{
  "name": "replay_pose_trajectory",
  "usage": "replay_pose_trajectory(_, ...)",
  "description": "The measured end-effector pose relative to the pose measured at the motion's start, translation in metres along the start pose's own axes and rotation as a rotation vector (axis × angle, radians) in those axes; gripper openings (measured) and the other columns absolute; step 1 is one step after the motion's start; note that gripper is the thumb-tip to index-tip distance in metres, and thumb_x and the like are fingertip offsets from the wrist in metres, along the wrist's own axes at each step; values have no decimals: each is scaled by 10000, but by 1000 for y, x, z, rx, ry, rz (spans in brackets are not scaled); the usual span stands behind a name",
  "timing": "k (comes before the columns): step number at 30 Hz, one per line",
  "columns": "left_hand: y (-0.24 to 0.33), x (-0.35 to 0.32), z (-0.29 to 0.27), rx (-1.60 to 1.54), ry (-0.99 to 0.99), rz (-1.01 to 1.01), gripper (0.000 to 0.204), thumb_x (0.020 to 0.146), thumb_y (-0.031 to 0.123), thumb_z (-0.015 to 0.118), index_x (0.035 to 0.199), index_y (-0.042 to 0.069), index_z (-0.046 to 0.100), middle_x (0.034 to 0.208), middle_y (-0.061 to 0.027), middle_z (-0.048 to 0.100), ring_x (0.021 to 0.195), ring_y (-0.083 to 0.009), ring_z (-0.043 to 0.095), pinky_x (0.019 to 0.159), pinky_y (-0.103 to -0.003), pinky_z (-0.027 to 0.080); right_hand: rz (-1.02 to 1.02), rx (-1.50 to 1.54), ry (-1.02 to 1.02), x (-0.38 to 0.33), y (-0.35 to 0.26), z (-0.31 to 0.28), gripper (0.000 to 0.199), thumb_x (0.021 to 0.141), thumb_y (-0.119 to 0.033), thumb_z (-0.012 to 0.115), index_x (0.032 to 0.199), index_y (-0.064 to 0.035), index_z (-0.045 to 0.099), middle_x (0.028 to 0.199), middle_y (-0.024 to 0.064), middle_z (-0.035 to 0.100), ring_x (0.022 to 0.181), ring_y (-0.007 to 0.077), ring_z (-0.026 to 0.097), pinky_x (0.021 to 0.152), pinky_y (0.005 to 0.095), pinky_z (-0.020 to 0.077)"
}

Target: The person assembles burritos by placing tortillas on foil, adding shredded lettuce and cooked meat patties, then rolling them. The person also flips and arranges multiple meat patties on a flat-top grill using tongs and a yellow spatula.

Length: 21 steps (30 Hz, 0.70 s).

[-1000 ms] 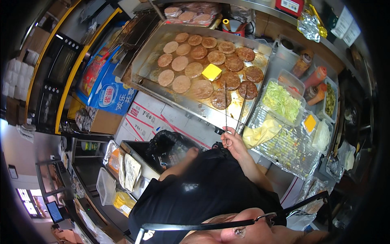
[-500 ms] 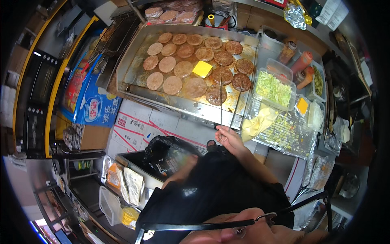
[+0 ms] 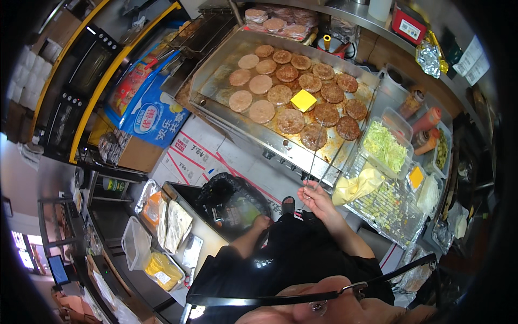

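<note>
My right hand [image 3: 318,201] is closed around the handle end of long, thin metal tongs [image 3: 312,164], in front of the griddle [image 3: 237,120]. The two arms of the tongs are apart and reach over browned patties [image 3: 313,136] at the griddle's near right. Several patties lie in rows, paler at the left and darker at the right. One yellow cheese slice [image 3: 304,100] rests on a patty near the middle. My left hand [image 3: 261,223] hangs low beside the black-bagged bin [image 3: 208,197]; its fingers are too unclear to read.
Right of the griddle stand a tub of shredded lettuce [image 3: 386,146], a wire-rack tray [image 3: 388,208] with scraps, a pale yellow cloth-like item [image 3: 359,185] and sauce bottles [image 3: 426,120]. Behind me at the left, a counter holds a tub of yellow slices [image 3: 162,270]. Stacked patties [image 3: 275,24] sit behind the griddle.
The whole view has turned, shifting the griddle rightward in the picture. My right hand still holds the tongs over the darker patties. My left hand, blurred before, shows more clearly beside the bin.
</note>
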<state>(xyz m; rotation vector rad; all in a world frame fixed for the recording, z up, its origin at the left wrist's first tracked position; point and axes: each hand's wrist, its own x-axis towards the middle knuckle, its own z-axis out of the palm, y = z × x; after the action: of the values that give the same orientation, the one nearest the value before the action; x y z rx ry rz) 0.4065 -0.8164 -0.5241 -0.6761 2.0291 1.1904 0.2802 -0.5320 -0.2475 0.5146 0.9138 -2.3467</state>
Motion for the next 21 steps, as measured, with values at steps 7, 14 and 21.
replay_pose_trajectory(7, -37, -64, 52, 91, 176, -59, 190, 860, 253, 612, 890, 89, 702, 771, -110, 694, 764, -263, 685, 707, -384, 520, 25, -107, -43, 4, -1, -11, 366, 929, -101, 640, 1253, -28, 486, 996, 109, 628, 903, 189, 643, 856, 339, 538)
replay_pose_trajectory(14, 38, -137, 67, 101, 693, 252, 183, 894, 143, 576, 1032, 57, 659, 894, -139, 692, 842, -265, 674, 776, -376, 529, -279, -422, -80, -31, -3, -8, 529, 857, -79, 713, 1322, -18, 466, 964, 64, 613, 801, 136, 634, 737, 281, 525)
replay_pose_trajectory(21, 248, -145, -66, -200, 873, 806, 96, 926, 65, 599, 984, -6, 623, 872, -108, 628, 803, -194, 595, 742, -311, 486, -219, -522, -113, -33, -38, 1, 442, 876, -85, 667, 1255, -19, 450, 854, 55, 607, 635, 102, 584, 580, 211, 458)
